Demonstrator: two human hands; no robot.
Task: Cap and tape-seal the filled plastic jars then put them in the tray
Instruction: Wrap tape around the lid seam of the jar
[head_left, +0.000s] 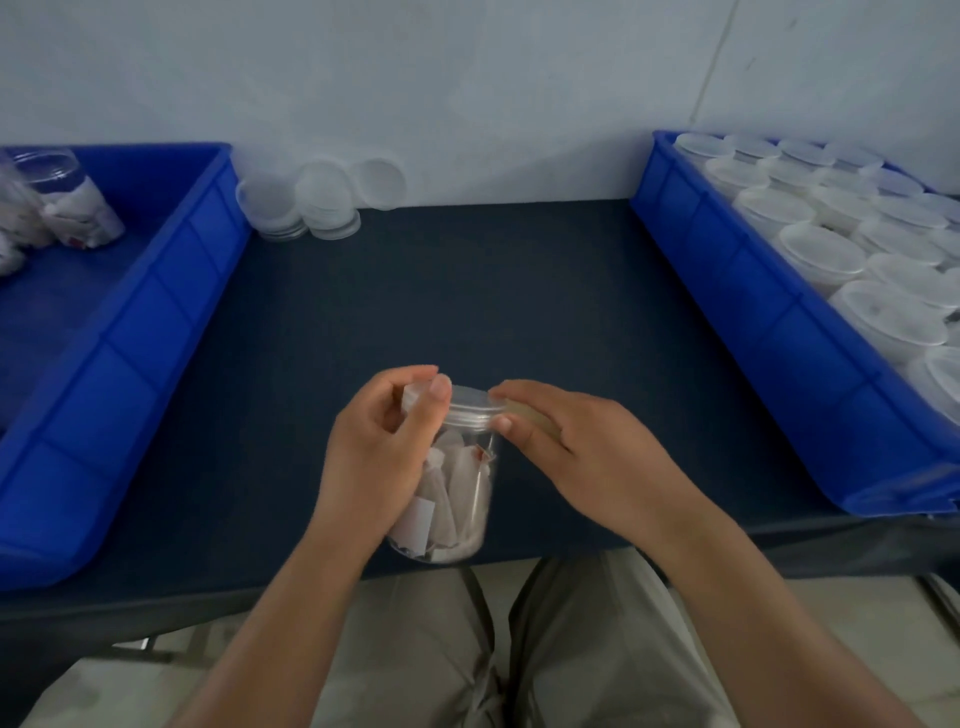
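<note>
Table (467, 291) with two trays (130, 338) (753, 291): left hand (379, 441), right hand (587, 447) hold one jar (462, 493).

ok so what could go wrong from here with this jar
1. The jar is held tilted right at the near edge of the table. If the left hand loosens its grip, it could drop toward the lap.
2. The right hand pinches what looks like a tape strip at the rim of the cap. It could go on crooked and miss the seam.
</note>
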